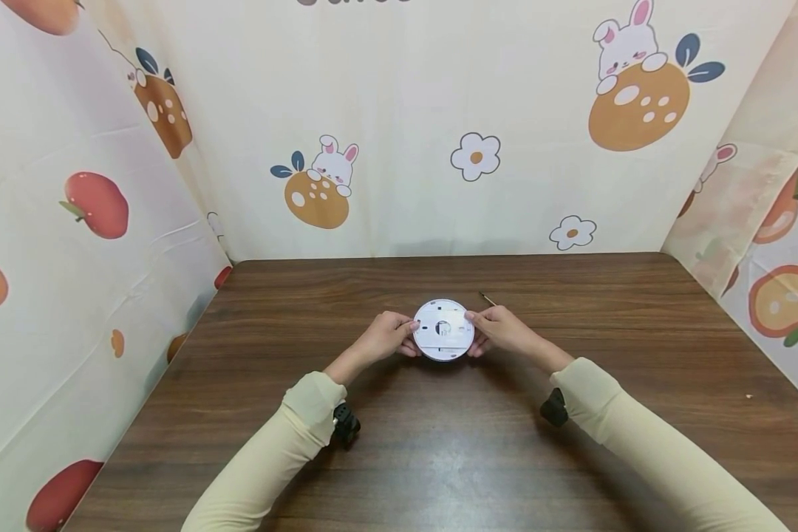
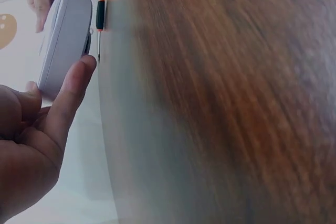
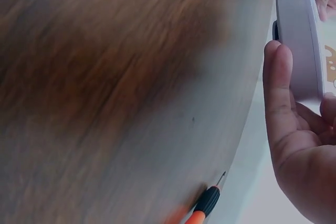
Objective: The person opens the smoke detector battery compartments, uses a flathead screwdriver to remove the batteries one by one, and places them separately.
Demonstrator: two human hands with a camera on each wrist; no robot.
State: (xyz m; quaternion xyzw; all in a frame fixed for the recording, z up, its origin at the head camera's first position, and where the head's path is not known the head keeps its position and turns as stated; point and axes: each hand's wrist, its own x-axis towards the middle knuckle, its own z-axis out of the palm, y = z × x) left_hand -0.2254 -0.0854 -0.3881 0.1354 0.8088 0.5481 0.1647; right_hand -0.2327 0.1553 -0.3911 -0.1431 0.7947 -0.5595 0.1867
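Observation:
A round white device point(image 1: 443, 340), shaped like a smoke detector, is held off the table between both hands. Its flat face with small slots and a central hole is turned up toward the head camera. My left hand point(image 1: 389, 336) grips the left rim, thumb on the face and fingers beneath. On the opposite rim, my right hand point(image 1: 502, 330) pinches it the same way. Both wrist views show the thick white side wall point(image 2: 67, 40) and a small dark part on the underside. Just beyond the right hand lies a screwdriver point(image 3: 207, 201) with an orange and black handle, mostly hidden in the head view.
The brown wooden table point(image 1: 439, 458) extends around the hands. Printed cloth point(image 1: 406, 185) with rabbits, fruit and flowers hangs along the back and both sides. A tiny pale speck point(image 1: 748, 397) lies at the table's right.

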